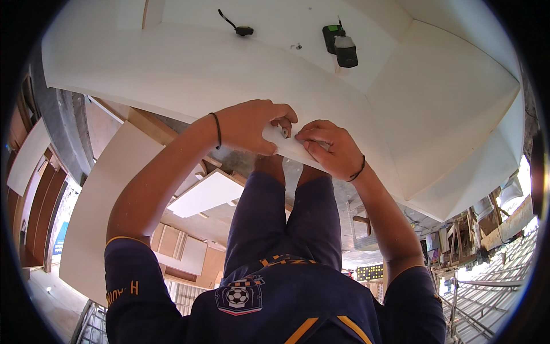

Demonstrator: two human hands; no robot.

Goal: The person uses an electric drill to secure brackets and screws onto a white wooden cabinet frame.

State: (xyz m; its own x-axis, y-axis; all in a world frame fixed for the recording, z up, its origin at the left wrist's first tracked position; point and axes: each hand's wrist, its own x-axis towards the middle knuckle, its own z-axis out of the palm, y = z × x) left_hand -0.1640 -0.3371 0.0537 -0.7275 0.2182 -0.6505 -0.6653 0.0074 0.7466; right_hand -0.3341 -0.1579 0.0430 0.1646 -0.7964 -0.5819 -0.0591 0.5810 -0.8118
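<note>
A large white panel (229,74) with raised sides lies in front of me, its near edge by my knees. My left hand (246,126) rests at that edge, fingers curled, thumb low against the white surface. A small light metal fitting (285,132) shows at its curled fingertips. Close beside it, my right hand (335,150) is closed in a pinch, fingertips pressed together near the fitting. What sits in that pinch, if anything, is too small to make out. Both wrists wear dark bands.
On the panel's far part lie a black and green cordless tool (341,46), a small black object with a strap (243,30) and several tiny metal pieces (296,46). Cut boards (207,194) lie below on the left. A cluttered stack of wood (478,221) stands at the right.
</note>
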